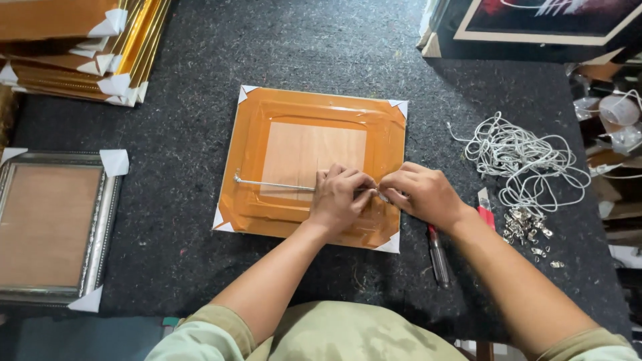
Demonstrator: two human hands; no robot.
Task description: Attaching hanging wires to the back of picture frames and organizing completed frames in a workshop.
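Orange frame (267,134) face-down, white corner guards | both hands: left (340,197), right (421,194) pinching white cord (274,185)

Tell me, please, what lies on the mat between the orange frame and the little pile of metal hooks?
In the head view, a screwdriver and a red-handled cutter lie between the orange frame and the metal hooks, partly hidden by the right forearm.

Cord (520,157) right of frame (267,120) — stack (80,47) behind-left

One head-worn camera looks steeply down, close over the dark felt worktable (200,200).
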